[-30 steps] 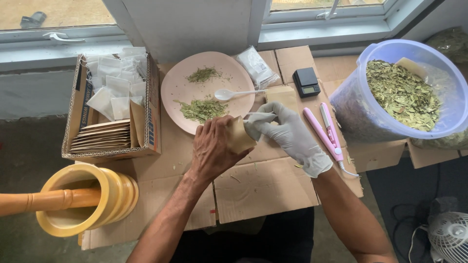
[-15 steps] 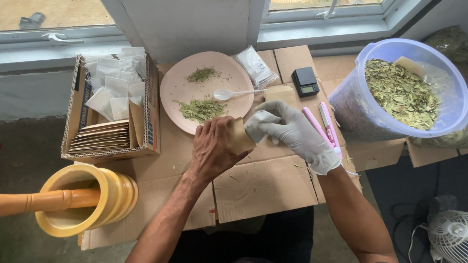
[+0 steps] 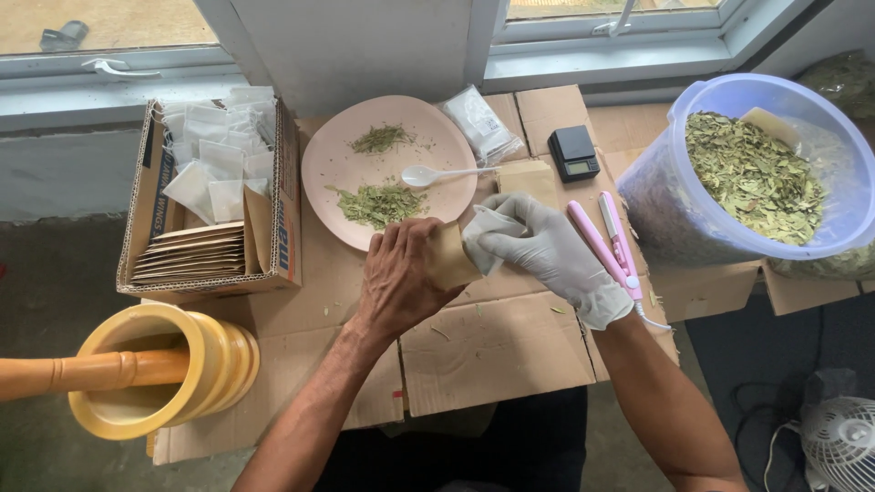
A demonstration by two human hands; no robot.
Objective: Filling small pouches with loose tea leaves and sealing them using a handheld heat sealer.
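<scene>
Centre of the flattened-cardboard worktop (image 3: 492,351): both hands meet over a small brown paper pouch (image 3: 453,258). Left hand (image 3: 401,278), bare, has its grip closed around the pouch, holding it off the cardboard — looks like it's steadying the pouch so the mouth faces the other hand. Right hand (image 3: 547,251), in a pale glove, has its grip pinched on a white sachet (image 3: 485,235) right at the pouch opening; the sachet touches the pouch, but how far in it sits I cannot tell.

Just beyond the hands is a pink plate (image 3: 328,164) with two small heaps of dried green leaf and a white spoon (image 3: 437,174) lying on it, handle toward the gloved side — close enough for scooping. Right of the hands lies a pink clamp tool (image 3: 597,239) with a cord; a small black scale (image 3: 573,152) sits behind it. Far right is a clear tub (image 3: 656,210) full of dried leaves. Far left stands a cardboard box (image 3: 287,196) stocked with white sachets and stacked brown pouches. Near left, on the floor, is a yellow mortar (image 3: 219,355) with a wooden pestle (image 3: 91,372) resting in it.

Room: low setup under a window, grey floor, white fan (image 3: 838,437) at bottom right.
</scene>
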